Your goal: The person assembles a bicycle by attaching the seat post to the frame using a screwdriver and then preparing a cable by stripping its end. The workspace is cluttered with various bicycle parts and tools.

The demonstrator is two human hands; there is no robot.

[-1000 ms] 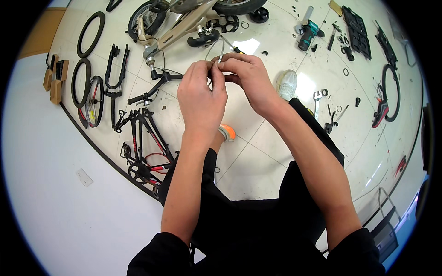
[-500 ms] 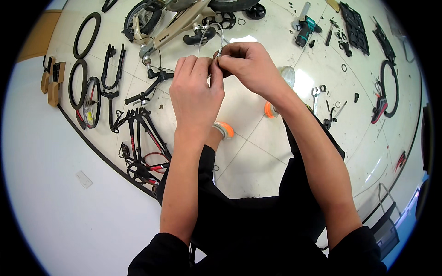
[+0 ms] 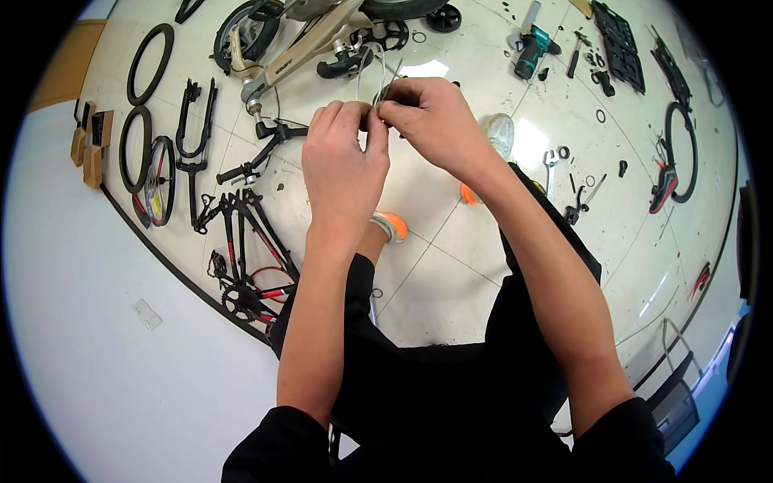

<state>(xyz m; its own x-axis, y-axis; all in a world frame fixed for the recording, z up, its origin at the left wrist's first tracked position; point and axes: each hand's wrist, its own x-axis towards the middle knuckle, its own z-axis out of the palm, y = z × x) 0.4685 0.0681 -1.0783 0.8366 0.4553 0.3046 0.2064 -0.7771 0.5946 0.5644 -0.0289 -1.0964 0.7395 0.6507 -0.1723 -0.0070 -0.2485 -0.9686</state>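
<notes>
Left hand (image 3: 346, 157) and right hand (image 3: 439, 121) pinch thin, looped wire (image 3: 382, 72).

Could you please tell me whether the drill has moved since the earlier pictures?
No: the drill lies in the same place left of the hammer; only the view has shifted slightly.

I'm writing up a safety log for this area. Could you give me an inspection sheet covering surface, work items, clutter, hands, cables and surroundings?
Surface: pale tiled floor, small loose parts scattered on it.
Work items: thin pale cable in hand; tan bike on the floor beyond.
Clutter: teal drill, hammer, wrench and black tool case at right; black bike frame and black fork at left.
Hands: left hand and right hand pinch the pale cable; exact hold hidden.
Cables: pale cable loops above the hands.
Surroundings: white wall at left, with a small wall plate.
</notes>
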